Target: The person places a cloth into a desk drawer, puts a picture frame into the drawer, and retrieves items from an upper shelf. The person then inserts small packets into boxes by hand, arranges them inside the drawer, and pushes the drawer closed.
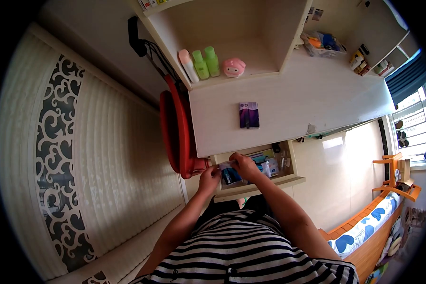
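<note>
Over a pulled-out desk drawer (pixel 291 181), my left hand (pixel 209 180) and my right hand (pixel 245 167) are close together. Fingers of both hands are closed at the edges of a clear plastic packet (pixel 228 165), which stretches between them. Dark and blue contents (pixel 230 176) show below it, though I cannot make out what they are. To the right of my right hand, white and blue packages (pixel 270 167) lie in the drawer with other small items. A purple box (pixel 249 115) rests on the desktop above the drawer.
The white desk (pixel 293 99) carries a shelf with green bottles (pixel 206 63) and a pink figure (pixel 234 67). A red chair (pixel 173 132) stands against the desk's left side. Toward the back right is a clear bin (pixel 323 46) of small things. An orange wooden rack (pixel 394 177) stands at right.
</note>
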Demonstrator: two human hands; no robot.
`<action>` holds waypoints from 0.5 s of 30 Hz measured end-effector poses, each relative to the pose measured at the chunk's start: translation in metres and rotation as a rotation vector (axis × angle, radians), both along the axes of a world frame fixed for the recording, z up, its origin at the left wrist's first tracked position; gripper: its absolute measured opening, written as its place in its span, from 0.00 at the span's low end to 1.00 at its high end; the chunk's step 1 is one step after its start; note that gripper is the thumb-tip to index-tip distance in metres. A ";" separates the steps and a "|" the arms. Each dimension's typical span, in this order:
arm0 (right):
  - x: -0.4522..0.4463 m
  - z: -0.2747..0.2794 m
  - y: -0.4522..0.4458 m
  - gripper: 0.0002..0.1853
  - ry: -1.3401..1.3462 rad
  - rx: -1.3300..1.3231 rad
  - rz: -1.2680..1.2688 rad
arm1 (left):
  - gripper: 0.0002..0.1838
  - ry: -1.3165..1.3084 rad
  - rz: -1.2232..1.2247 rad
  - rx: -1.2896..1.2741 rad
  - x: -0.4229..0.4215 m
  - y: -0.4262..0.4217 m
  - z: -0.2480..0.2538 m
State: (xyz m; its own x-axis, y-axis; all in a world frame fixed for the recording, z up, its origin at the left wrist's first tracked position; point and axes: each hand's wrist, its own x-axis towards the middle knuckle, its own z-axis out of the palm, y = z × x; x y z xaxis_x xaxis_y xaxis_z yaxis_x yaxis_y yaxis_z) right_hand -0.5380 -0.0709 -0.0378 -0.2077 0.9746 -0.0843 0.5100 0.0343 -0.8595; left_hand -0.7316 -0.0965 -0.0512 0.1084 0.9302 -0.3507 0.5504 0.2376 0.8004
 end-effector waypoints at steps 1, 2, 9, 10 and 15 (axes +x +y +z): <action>-0.002 -0.007 0.001 0.09 -0.061 0.006 -0.007 | 0.14 -0.073 0.040 0.026 -0.001 0.000 -0.006; -0.004 -0.013 0.003 0.08 -0.121 0.013 -0.014 | 0.15 -0.145 0.080 0.052 -0.003 -0.001 -0.012; -0.011 -0.039 -0.005 0.09 -0.440 -0.116 0.163 | 0.15 -0.199 0.078 0.086 -0.004 -0.002 -0.001; -0.009 -0.039 -0.009 0.10 -0.488 0.011 0.155 | 0.15 -0.232 0.085 0.066 -0.003 -0.002 -0.001; 0.008 -0.031 -0.014 0.13 -0.508 0.176 0.089 | 0.15 -0.224 0.054 0.014 0.003 -0.001 0.010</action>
